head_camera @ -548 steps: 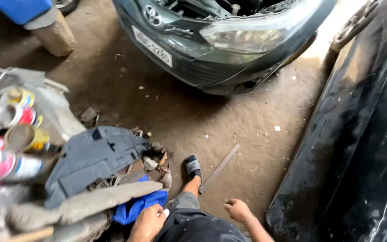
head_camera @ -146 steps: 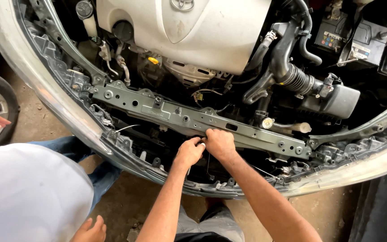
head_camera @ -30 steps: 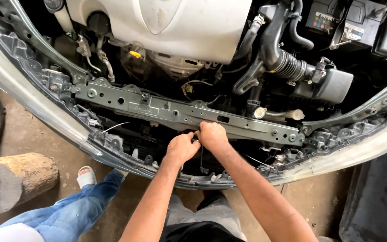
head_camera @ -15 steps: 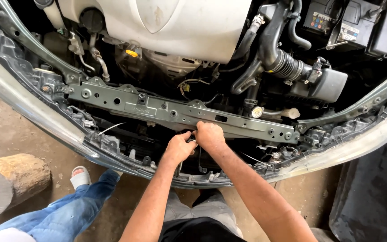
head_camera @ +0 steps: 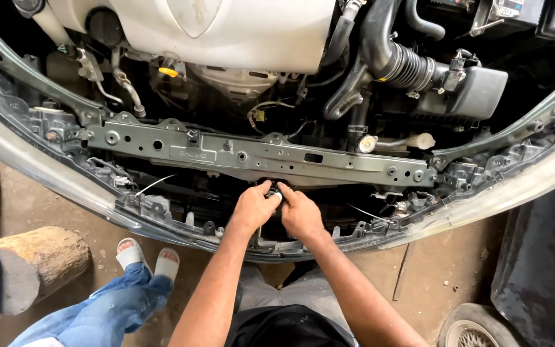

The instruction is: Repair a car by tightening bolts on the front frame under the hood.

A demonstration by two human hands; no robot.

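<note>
Both hands are seen together at the middle of the open car front, just below the grey metal crossbar [head_camera: 258,156]. The left hand [head_camera: 254,209] and the right hand [head_camera: 301,212] are touching each other at the fingertips, and a small light-coloured part [head_camera: 276,195] is pinched between their fingers; what kind of part it is cannot be told, because it is mostly hidden. The fingers of both hands are pressed together around it, not spread. This part is found in the dark gap under the crossbar, above the curved front frame [head_camera: 162,215] of the car. On the crossbar a stamped marking is seen left of the middle, too small to be told. A small yellow tag [head_camera: 168,72] is seen at the upper left, beside the white engine cover [head_camera: 226,32], and a round white cap [head_camera: 367,144] stands at the right end of the crossbar, under the black ribbed hose [head_camera: 406,67]. At the lower left, a wooden log [head_camera: 40,257] lies on the floor, and the legs of another person in blue jeans [head_camera: 97,308] with white sandals are beside it. Compared with half a second ago, the hands are set a little lower under the crossbar and closer together, and the second sandal has come into view.
</note>
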